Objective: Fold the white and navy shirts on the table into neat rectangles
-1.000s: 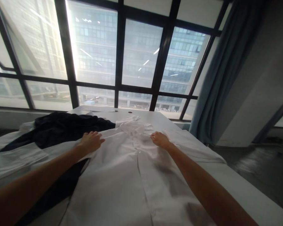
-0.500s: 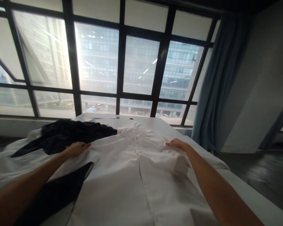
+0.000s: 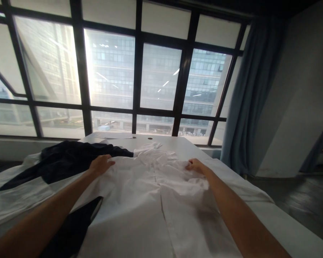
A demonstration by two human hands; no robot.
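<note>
A white button-front shirt (image 3: 140, 200) lies spread on the table, its collar end away from me and its front placket running down the middle. My left hand (image 3: 101, 165) is closed on the shirt's left shoulder area, fingers pinching the cloth. On the other side my right hand (image 3: 194, 167) pinches the fabric near the right shoulder, where the cloth is bunched. Dark navy cloth (image 3: 70, 157) lies crumpled beyond my left forearm. Another dark piece (image 3: 72, 229) shows beneath my left forearm, beside the shirt's edge.
The white table (image 3: 174, 143) reaches to the large window (image 3: 111, 71) with black frames. More white cloth (image 3: 18, 200) lies at the left, and some (image 3: 247, 190) rests along the right table edge. A blue curtain (image 3: 239, 107) hangs at the right, beside a wall.
My left hand has moved right and slightly up, drawing the shirt's shoulder cloth with it. My right hand has shifted slightly left, and the cloth below it has settled.
</note>
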